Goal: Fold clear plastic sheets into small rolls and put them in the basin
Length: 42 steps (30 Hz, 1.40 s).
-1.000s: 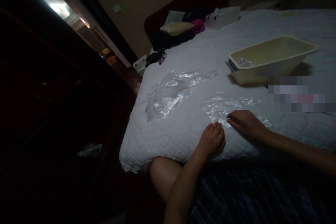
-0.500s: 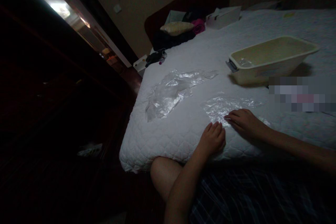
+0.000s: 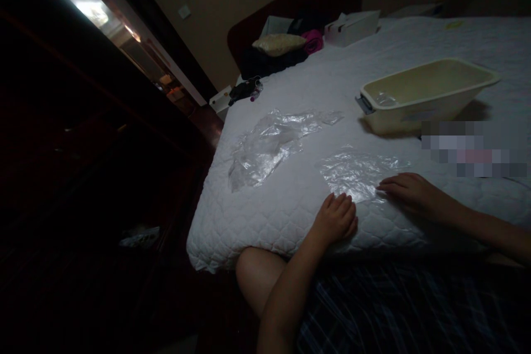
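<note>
A thin clear plastic bag [image 3: 352, 174] lies crinkled on the white quilted bed, near the front edge. My left hand [image 3: 338, 218] rests at its near edge, fingertips on the plastic and fingers a little apart. Over the bag's right side is my right hand [image 3: 410, 191], its fingers stretched out to the left and touching the plastic or just above it. No object shows in either hand. Farther left, a second clear plastic bag [image 3: 269, 146] is spread out and wrinkled.
A cream plastic bin [image 3: 427, 108] with a grey latch stands on the bed [image 3: 265, 221], with clear plastic inside. A blurred-out patch lies before it. A white box [image 3: 352, 27], a cushion [image 3: 279, 44] and dark cloth are by the headboard. Dark floor is at left.
My right hand has moved to the right along the bag, away from my left hand. The left hand stays at the near edge. Both bags lie nearly as before.
</note>
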Each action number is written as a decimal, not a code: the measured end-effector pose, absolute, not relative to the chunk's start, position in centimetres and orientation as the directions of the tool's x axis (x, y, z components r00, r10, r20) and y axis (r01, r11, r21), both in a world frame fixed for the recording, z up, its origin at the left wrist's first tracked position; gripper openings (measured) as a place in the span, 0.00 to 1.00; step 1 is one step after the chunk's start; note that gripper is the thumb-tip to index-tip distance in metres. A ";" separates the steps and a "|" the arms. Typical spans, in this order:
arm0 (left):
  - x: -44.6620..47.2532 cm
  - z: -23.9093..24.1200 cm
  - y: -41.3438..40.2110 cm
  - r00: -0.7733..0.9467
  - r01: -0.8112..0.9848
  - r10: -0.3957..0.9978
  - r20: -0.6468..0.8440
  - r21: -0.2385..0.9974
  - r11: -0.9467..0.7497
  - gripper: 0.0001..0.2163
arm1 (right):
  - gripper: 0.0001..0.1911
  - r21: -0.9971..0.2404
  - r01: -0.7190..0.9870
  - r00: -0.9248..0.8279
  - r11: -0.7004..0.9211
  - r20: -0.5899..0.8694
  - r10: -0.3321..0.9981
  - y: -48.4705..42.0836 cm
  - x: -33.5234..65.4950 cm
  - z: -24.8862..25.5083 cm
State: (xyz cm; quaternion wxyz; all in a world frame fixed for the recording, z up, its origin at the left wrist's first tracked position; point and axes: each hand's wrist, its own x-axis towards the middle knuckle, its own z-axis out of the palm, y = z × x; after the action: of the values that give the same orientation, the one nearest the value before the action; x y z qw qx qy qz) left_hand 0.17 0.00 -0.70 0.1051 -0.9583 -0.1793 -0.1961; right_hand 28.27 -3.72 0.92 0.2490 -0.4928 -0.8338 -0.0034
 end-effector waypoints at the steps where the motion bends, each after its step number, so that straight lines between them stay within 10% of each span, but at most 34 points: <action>1: 0.2 -0.7 0.0 0.860 0.386 0.304 0.410 -0.134 -0.913 0.18 | 0.16 -0.239 0.816 -0.404 0.526 0.416 0.815 -3.9 28.3 0.7; 29: 0.4 -0.7 0.1 0.866 0.377 0.248 0.434 -0.244 -0.893 0.15 | 0.19 -0.005 0.776 -0.541 0.631 0.508 0.670 -6.0 25.9 -0.1; 42: 0.3 -1.1 -0.1 0.880 0.372 0.280 0.383 -0.191 -0.908 0.15 | 0.16 -0.349 0.834 -0.290 0.428 0.383 0.877 -4.2 24.8 1.4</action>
State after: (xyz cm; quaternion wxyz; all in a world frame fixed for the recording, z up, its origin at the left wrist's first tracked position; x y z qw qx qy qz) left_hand 0.28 -0.11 -1.10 0.1303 -0.9608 -0.1697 -0.1761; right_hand 24.80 -4.23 1.37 0.2656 -0.5334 -0.8020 0.0407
